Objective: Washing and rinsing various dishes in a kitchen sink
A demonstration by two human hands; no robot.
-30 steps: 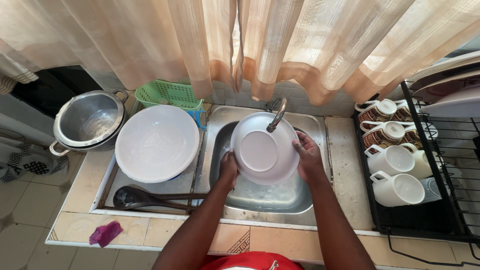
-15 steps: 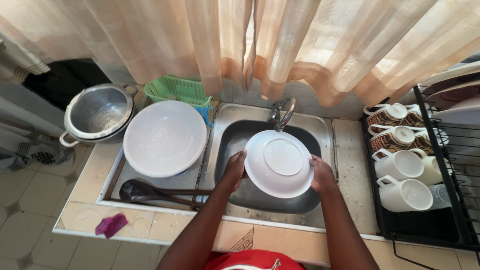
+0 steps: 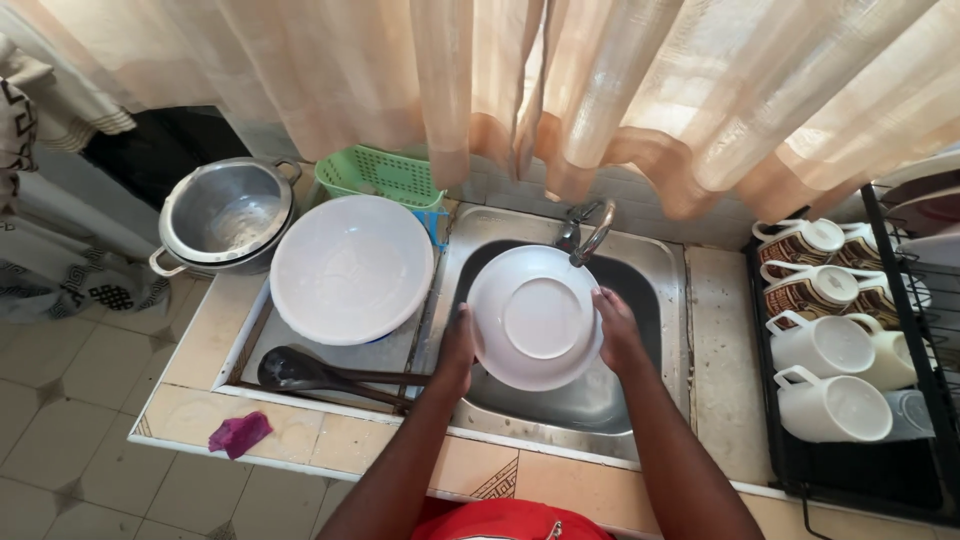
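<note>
White plate (image 3: 535, 318), underside up over the sink (image 3: 640, 400) below the tap (image 3: 590, 232), is gripped at opposite rims by left hand (image 3: 458, 352) and right hand (image 3: 617, 330).

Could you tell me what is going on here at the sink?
A person holds a white plate over the steel sink, bottom side up, under the tap. The left hand and right hand grip opposite edges. A large white bowl and a dark ladle rest on the drainboard.
</note>
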